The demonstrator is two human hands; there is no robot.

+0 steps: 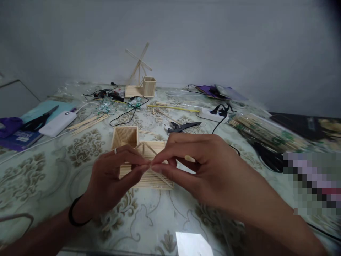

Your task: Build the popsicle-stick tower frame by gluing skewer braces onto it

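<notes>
My left hand (114,174), with a ring and a dark wristband, is closed in a pinch above a model made of thin wooden sticks. Its fingertips meet those of my right hand (194,163), also pinched; what lies between the fingertips is too small to make out. The pale end of a wooden stick (189,158) pokes out between the fingers of my right hand. Under both hands lies the model's flat stick base (149,183), with slanting sticks (163,180) on it. An open square stick box (125,135) stands at the base's back left corner, partly hidden by my left hand.
Behind stands a similar stick windmill (139,62) with a box. Pliers (183,127) lie beyond my right hand, near a power strip (213,114) and bagged sticks (269,131). Scissors (39,119), a white power bank (58,123) and loose sticks (89,123) are left. Cables cross the patterned tablecloth (87,227).
</notes>
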